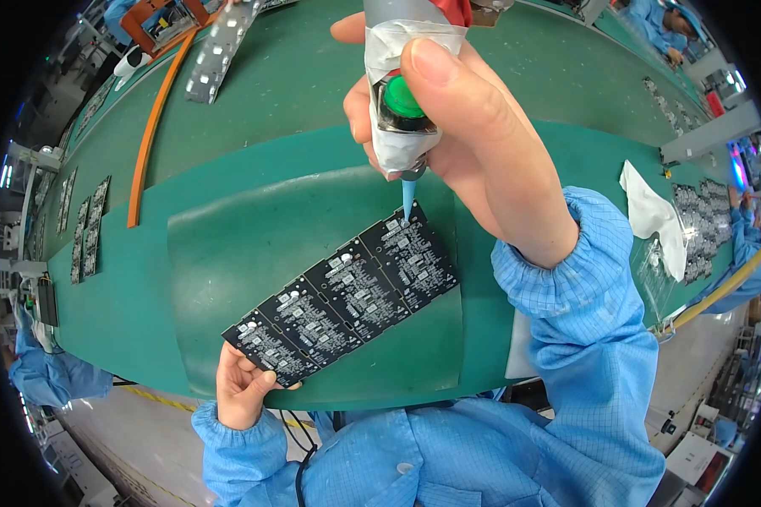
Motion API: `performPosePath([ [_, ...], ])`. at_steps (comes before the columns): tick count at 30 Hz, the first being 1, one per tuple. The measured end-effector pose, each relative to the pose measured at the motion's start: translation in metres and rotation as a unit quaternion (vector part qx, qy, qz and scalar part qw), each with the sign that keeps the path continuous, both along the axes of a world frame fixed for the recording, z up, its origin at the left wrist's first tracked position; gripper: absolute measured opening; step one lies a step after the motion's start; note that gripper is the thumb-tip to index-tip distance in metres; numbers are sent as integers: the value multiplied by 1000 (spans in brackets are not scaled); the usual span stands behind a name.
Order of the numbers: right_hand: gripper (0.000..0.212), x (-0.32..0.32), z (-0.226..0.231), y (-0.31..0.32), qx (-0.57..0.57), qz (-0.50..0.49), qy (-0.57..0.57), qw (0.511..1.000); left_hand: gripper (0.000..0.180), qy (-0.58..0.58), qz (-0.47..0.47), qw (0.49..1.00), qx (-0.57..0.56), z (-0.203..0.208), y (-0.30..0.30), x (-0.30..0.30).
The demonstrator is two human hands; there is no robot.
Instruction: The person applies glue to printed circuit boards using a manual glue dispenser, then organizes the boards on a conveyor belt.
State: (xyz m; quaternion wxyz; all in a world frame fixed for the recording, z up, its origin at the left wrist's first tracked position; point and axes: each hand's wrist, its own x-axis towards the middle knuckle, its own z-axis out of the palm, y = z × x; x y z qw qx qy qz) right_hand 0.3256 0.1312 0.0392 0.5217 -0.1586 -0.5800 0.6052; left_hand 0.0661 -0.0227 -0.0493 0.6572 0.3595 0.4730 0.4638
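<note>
A black circuit board panel (359, 291) of several joined boards lies tilted over the green mat, its right end farther from me. My left hand (243, 390) pinches its lower left corner between thumb and fingers. Wrapped around a glue dispenser (400, 139) with white tape and a green button, my right hand (473, 127) has its thumb beside the button. The dispenser's blue nozzle (408, 201) points down at the panel's upper right end, touching or just above it. White blobs sit on the boards along the panel's upper edge.
More circuit boards (91, 228) lie at the left, and others (700, 224) at the right by a white cloth (654, 211). An orange strip (156, 127) crosses the far left of the bench. A perforated metal strip (221, 52) lies beyond. Other people work around the bench.
</note>
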Motion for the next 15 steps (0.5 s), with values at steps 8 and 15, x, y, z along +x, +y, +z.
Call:
performPosePath([
  [8, 56, -1, 2, -1, 5, -3, -2, 1000, 47, -5, 2, 1000, 3, 2, -1, 2],
  [15, 57, 2, 2, -3, 5, -3, 0, 1000, 48, -7, 3, 1000, -1, 2, -6, 4],
])
